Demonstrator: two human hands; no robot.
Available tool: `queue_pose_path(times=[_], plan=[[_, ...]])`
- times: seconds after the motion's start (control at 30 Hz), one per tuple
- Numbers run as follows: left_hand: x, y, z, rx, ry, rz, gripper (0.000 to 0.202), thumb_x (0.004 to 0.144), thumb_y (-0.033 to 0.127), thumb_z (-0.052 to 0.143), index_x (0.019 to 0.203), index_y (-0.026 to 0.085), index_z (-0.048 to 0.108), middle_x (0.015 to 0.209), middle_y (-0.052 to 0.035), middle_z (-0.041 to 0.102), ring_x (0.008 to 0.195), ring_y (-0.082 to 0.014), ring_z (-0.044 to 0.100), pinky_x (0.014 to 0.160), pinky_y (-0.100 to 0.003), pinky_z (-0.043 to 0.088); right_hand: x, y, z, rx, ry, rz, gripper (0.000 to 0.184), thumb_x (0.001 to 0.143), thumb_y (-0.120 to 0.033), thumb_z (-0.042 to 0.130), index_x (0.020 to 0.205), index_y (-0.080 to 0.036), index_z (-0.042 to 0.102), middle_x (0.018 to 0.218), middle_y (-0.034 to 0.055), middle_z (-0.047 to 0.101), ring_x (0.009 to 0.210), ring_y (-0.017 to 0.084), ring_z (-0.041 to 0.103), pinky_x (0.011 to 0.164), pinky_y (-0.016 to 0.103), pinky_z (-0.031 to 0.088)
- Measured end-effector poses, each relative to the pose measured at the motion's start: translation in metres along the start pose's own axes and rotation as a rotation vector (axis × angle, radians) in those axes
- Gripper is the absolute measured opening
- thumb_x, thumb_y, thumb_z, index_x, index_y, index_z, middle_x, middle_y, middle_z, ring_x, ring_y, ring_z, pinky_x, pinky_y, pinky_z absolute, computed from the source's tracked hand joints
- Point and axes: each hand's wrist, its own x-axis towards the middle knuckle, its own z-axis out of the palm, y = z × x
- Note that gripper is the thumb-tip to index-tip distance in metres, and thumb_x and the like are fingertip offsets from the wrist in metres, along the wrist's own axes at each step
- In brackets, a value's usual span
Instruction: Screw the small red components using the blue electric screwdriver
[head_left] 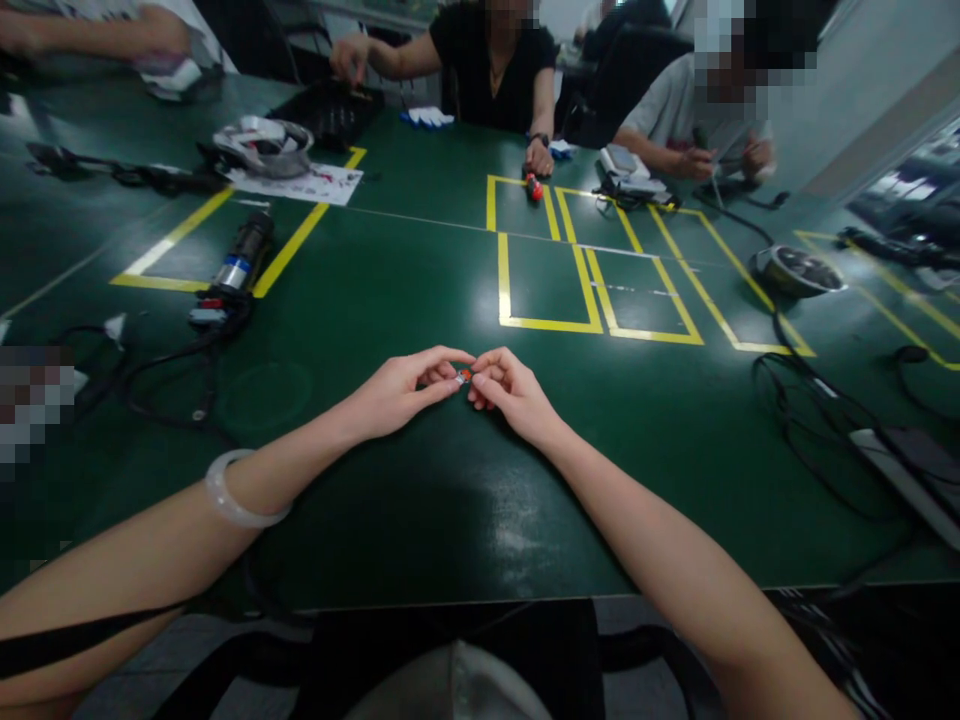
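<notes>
green table | yellow tape boxes | black cables | cylindrical tool | paper sheet | people opposite

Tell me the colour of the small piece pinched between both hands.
The small piece looks orange-red with a pale end; head view.

At the centre of the frame a small orange and silver part is pinched between the fingers of the left hand and the right hand. They cover most of it, and what shows is too small to tell its shape. Both forearms run out at the frame's lower corners. At the left edge a pixelated block hides whatever lies there on the dark green worktop. A flat grey device at lower right is cut by the right edge. At top centre, a small red object just below a co-worker's hand is too small to identify. The print on the white paper sheet at upper left is unreadable.
</notes>
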Motion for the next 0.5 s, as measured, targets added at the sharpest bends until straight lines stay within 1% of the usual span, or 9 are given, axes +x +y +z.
queue_pose_path(times=[0.13, 0.27, 0.37, 0.5], plan=[[-0.0008, -0.0038, 0.0032, -0.078, -0.010, 0.009, 0.036, 0.094, 0.041, 0.060, 0.119, 0.015, 0.055, 0.104, -0.0081, 0.069, 0.096, -0.0195, 0.067, 0.087, -0.034, 0.052, 0.0005, -0.0002, 0.0006, 0.003, -0.006, 0.026, 0.030, 0.086, -0.044, 0.068, 0.096, -0.019, 0.056, 0.071, -0.0031, 0.065, 0.060, 0.009, 0.059, 0.059, 0.023, 0.047], [-0.0003, -0.0050, 0.0035, -0.037, 0.021, 0.057, 0.034, 0.095, 0.041, 0.060, 0.117, 0.015, 0.059, 0.103, -0.0074, 0.069, 0.095, -0.0186, 0.066, 0.087, -0.033, 0.051, 0.0018, -0.0017, -0.0001, -0.028, -0.005, 0.042, 0.029, 0.087, -0.044, 0.068, 0.097, -0.018, 0.059, 0.071, -0.0029, 0.065, 0.060, 0.009, 0.060, 0.059, 0.023, 0.048], [0.0006, -0.0053, 0.0029, -0.019, 0.041, 0.061, 0.033, 0.095, 0.040, 0.060, 0.116, 0.015, 0.063, 0.104, -0.0071, 0.070, 0.094, -0.0178, 0.066, 0.087, -0.031, 0.051, 0.0029, -0.0046, -0.0020, -0.033, -0.020, 0.077, 0.030, 0.086, -0.044, 0.070, 0.097, -0.018, 0.061, 0.071, -0.0023, 0.067, 0.060, 0.009, 0.061, 0.059, 0.023, 0.048], [-0.0001, -0.0055, 0.0026, -0.062, 0.022, 0.053, 0.033, 0.095, 0.038, 0.061, 0.116, 0.015, 0.067, 0.103, -0.0073, 0.072, 0.092, -0.0172, 0.067, 0.084, -0.029, 0.051, 0.0001, -0.0099, -0.0042, 0.015, -0.049, 0.146, 0.031, 0.083, -0.043, 0.074, 0.095, -0.017, 0.063, 0.072, -0.0007, 0.070, 0.061, 0.010, 0.062, 0.058, 0.022, 0.048]])
